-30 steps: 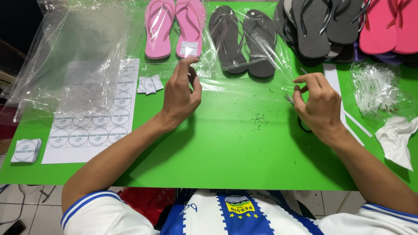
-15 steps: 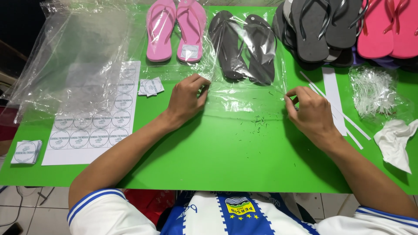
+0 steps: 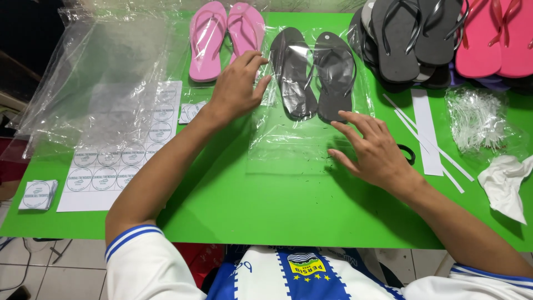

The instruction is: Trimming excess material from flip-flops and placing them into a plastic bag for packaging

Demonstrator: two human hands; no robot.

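Clear plastic bag (image 3: 302, 119) lies flat on the green bench (image 3: 266, 205), with a pair of dark grey flip-flops (image 3: 313, 75) inside it, toes toward the person.

Left hand (image 3: 236, 89) sits at the bag's left edge, level with the left flip-flop. Fingers (image 3: 256, 58) loosely curled, tips touching the plastic at the edge; can't tell if they pinch it or just press.

Right hand (image 3: 375, 150) rests flat on the bag's lower right part, just below the right flip-flop. Fingers (image 3: 355, 119) spread and straight, holding nothing, not touching the flip-flop itself.

Around:
- pink flip-flops (image 3: 225, 39) just left of the left hand, top of the bench
- stack of clear bags (image 3: 100, 72) far left, partly over a sheet of round stickers (image 3: 119, 153)
- small sticker pack (image 3: 38, 194) at the left bench edge
- pile of dark flip-flops (image 3: 411, 39) and red-pink ones (image 3: 497, 36) top right
- white paper strips (image 3: 427, 130) right of the right hand, a black ring (image 3: 408, 153) half hidden behind it
- bundle of white plastic ties (image 3: 477, 114), crumpled white cloth (image 3: 508, 186) far right

Tiled floor (image 3: 33, 272) shows below the bench edge.
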